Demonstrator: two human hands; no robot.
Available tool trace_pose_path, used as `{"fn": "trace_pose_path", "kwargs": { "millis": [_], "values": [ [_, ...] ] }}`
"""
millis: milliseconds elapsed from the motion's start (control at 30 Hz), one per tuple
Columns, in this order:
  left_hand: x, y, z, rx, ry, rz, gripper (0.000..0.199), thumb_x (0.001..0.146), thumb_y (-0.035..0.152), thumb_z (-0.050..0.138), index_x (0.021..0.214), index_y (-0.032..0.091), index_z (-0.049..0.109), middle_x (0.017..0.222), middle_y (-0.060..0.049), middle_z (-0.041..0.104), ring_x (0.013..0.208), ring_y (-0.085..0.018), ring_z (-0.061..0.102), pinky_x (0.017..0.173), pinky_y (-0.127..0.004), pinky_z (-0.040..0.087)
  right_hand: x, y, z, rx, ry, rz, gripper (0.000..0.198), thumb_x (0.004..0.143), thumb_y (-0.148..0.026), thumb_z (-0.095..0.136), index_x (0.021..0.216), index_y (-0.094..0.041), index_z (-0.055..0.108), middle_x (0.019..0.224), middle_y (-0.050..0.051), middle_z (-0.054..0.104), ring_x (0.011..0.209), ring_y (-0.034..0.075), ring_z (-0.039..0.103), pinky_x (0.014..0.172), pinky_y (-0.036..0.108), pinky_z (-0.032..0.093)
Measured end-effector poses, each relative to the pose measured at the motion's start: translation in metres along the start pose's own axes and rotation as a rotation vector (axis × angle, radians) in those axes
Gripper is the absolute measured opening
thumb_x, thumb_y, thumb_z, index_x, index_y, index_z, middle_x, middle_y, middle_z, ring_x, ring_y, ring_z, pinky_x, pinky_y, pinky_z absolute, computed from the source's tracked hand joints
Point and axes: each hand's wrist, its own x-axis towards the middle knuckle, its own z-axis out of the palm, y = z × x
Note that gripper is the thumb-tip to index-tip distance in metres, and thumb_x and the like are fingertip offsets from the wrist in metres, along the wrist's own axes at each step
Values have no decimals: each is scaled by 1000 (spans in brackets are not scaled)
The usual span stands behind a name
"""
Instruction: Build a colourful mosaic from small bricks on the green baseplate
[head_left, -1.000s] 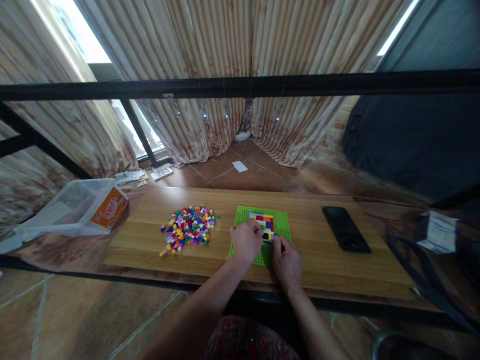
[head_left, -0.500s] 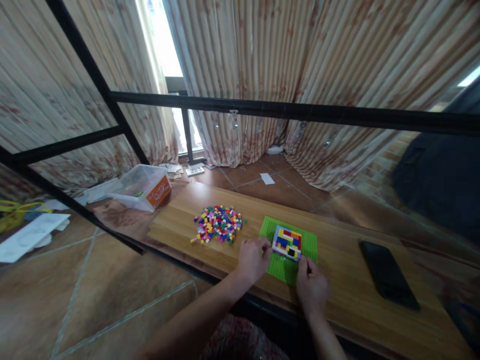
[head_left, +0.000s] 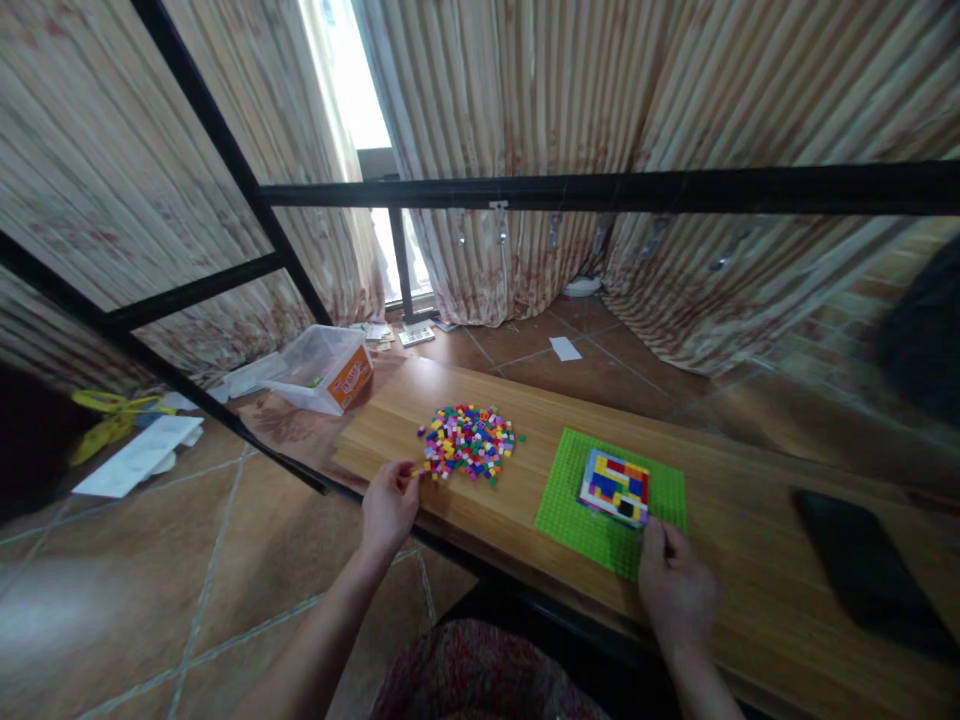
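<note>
Small multicoloured building bricks point(head_left: 471, 440) lie in a loose pile on the wooden tabletop. At the pile's near left edge is my left hand point(head_left: 390, 508), its thumb and forefinger pinched at a tiny yellowish brick point(head_left: 418, 473). Farther right, a green studded baseplate point(head_left: 559, 500) carries a low square brick structure point(head_left: 616, 484) with white, blue, red and yellow pieces and a dark spot near its front. My right hand point(head_left: 681, 580) has its fingers closed at the structure's near right corner; the palm side is hidden.
A black phone point(head_left: 870, 565) lies at the table's right. Behind the left end stands a clear plastic box point(head_left: 322, 375) with an orange label. A black metal bar point(head_left: 570, 190) crosses above the far side, before striped curtains point(head_left: 510, 100). White paper point(head_left: 565, 348) lies on the tiled floor.
My left hand has moved left from the brick structure to the near edge of the pile. My right hand stays at the structure's corner. The camera view has shifted left.
</note>
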Motion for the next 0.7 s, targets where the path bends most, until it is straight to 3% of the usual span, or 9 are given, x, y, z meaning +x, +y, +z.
{"fn": "trace_pose_path", "kwargs": {
  "millis": [167,333,567,700],
  "values": [
    [7,-5,-3,148,-40,24,19,86,32,57,90,18,69,90,-7,68,83,-21,64,75,-30,48,0,-1,-1,5,-16,-4,50,92,-51,37,89,-16,72,76,13,71,63,22,57,59,29,34],
    [8,0,0,163,-84,73,22,88,32,54,84,19,71,88,-6,67,80,-19,63,74,-29,46,0,-1,-1,-22,4,-25,52,93,-52,36,90,-15,72,76,13,71,62,21,56,59,29,33],
    [2,6,0,-37,-99,-12,23,88,36,50,88,19,65,77,-2,68,69,-17,61,66,-27,45,0,-1,0,0,24,-58,57,94,-54,33,86,-14,72,77,14,71,63,20,56,59,28,34],
    [-4,15,2,-144,-138,15,22,87,38,50,88,19,62,74,-1,66,66,-16,60,64,-26,46,-1,-2,-1,38,18,-55,58,94,-56,33,82,-15,71,74,12,70,63,20,56,60,28,34]
  ]
}}
